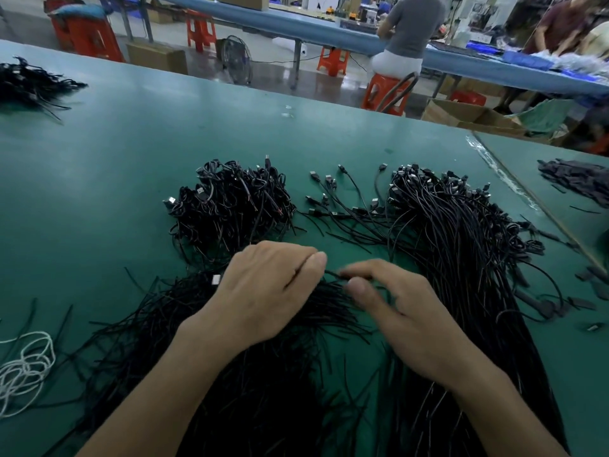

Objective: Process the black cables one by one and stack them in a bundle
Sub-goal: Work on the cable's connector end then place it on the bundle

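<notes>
Both forearms reach in from the near edge of the green worktop [131,143], over a loose spread of black cables [263,390] that fans toward the near left corner. Left grip [263,291] hangs palm down above this spread, fingers curled and thumb pressed to forefinger, pinching 1 cable [333,275]. Right grip [395,308], just beside it, is slightly blurred; its forefinger and thumb curl round the other end of that short stretch, the other fingers loosely bent. The cable runs between the 2 grips, just above the spread, near the middle of the worktop.

Beyond the left grip sits a tangled bundle [230,206], a few metal plugs showing. To its right some single leads [342,199] lie fanned out, plugs toward the far edge. Further right a long thick heap [461,258] runs from mid-worktop to the near edge, its plugs massed at the far end.

White cord [23,367] lies coiled at the left edge. A second black pile [29,84] sits near the far left corner. Dark strips [576,183] lie at the far right. Past the far edge, a person [408,31] sits on an orange stool [385,94] at a blue worktop [296,24].
</notes>
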